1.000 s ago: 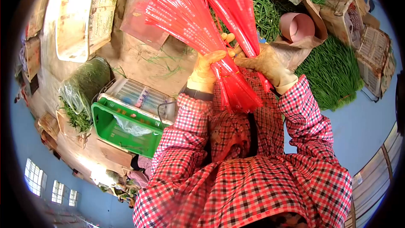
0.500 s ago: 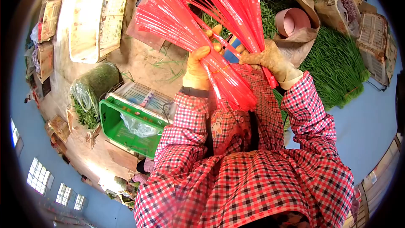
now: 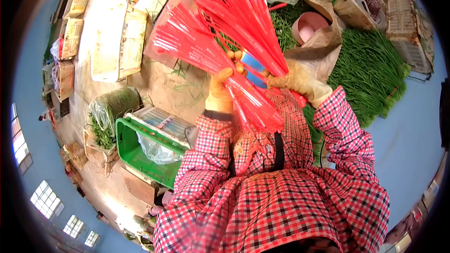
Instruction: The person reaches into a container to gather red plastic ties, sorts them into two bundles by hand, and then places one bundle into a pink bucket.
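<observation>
My gloved left hand (image 3: 219,93) is closed around a fanned bunch of flat red plastic strips (image 3: 187,42), printed with pale markings. The lower ends of this bunch hang over my checked apron. My gloved right hand (image 3: 302,82) grips a second bunch of red strips (image 3: 255,33), spread upward and away from me. A few strips cross between the two bunches. The right fingers are partly hidden behind the strips. Both gloves are yellowish and stained.
A green crate (image 3: 123,147) with a plastic bag inside stands at the left, near a bagged roll of greens (image 3: 117,105). At the right lies a large pile of long green stalks (image 3: 365,75). A pink round container (image 3: 309,27) sits on brown paper. A pale crate (image 3: 133,42) stands upper left.
Both bunches have shifted slightly down and left in view, and the right bunch leans more to the left. The surroundings have shifted a little as the head moved. Each hand keeps its hold.
</observation>
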Tool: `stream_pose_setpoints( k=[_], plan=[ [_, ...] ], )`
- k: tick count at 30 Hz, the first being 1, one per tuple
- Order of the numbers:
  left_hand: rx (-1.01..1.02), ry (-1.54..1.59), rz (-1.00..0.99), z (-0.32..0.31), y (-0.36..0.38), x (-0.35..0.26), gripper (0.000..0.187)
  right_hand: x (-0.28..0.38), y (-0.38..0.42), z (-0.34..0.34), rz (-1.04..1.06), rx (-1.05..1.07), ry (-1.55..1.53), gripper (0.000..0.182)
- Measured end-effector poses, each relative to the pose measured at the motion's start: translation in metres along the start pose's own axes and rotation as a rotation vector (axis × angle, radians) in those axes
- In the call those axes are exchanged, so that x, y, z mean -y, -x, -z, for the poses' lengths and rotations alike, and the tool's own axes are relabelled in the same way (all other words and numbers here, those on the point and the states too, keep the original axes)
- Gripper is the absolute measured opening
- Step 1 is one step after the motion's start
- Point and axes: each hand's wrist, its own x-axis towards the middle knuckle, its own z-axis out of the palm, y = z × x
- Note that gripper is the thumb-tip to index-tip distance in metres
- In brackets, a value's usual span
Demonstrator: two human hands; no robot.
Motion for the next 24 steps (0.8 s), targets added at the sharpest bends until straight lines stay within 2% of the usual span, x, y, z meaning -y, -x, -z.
stream_pose_setpoints(
  k=[1,3,4,5,7,8,9,11,14,17,18,20,21,23,24],
  plan=[
    [-0.006,-0.011,-0.021,-0.009,0.001,-0.003,0.042,0.004,0.003,0.000,-0.003,0.020,-0.027,0.025],
    [0.011,0.019,0.062,-0.006,0.001,-0.005,0.042,0.008,0.008,-0.003,0.006,0.026,-0.051,0.023],
    [0.017,0.063,0.075,-0.007,0.000,-0.002,0.042,0.011,0.013,-0.005,0.003,0.038,-0.177,0.020],
    [0.052,0.047,0.079,-0.012,0.001,0.000,0.042,0.002,0.013,0.004,-0.031,0.065,-0.127,0.019],
    [-0.010,0.091,0.051,-0.032,-0.012,0.032,0.044,0.006,0.032,0.030,-0.082,-0.019,-0.194,0.017],
    [0.000,0.076,0.081,-0.046,-0.015,0.043,0.044,0.010,0.039,0.047,-0.071,0.011,-0.106,0.017],
    [0.038,0.072,0.119,-0.056,-0.008,0.046,0.045,-0.002,0.042,0.052,-0.031,0.042,-0.151,0.018],
    [0.003,0.031,0.039,-0.042,0.000,0.064,0.045,-0.019,0.050,0.054,-0.096,0.100,-0.237,0.023],
    [-0.034,0.108,0.086,-0.042,0.004,0.089,0.046,-0.041,0.057,0.063,-0.008,0.058,-0.019,0.031],
    [-0.045,0.076,0.079,-0.040,0.003,0.091,0.046,-0.059,0.050,0.057,-0.024,-0.006,0.118,0.037],
    [-0.065,0.065,0.079,-0.044,0.007,0.090,0.046,-0.089,0.040,0.052,0.083,-0.091,0.174,0.038],
    [-0.108,0.077,0.079,-0.041,0.027,0.074,0.046,-0.059,0.049,0.037,-0.155,-0.037,0.037,0.038],
    [-0.103,0.104,0.217,-0.021,0.037,0.054,0.045,-0.051,0.046,0.019,-0.278,0.010,-0.028,0.038],
    [-0.225,-0.005,0.077,-0.001,0.048,0.031,0.042,-0.065,0.029,-0.008,-0.249,-0.020,-0.148,0.027],
    [-0.169,0.009,0.082,0.013,0.051,0.017,0.040,-0.045,0.033,-0.020,-0.220,-0.066,-0.147,0.021]
  ],
)
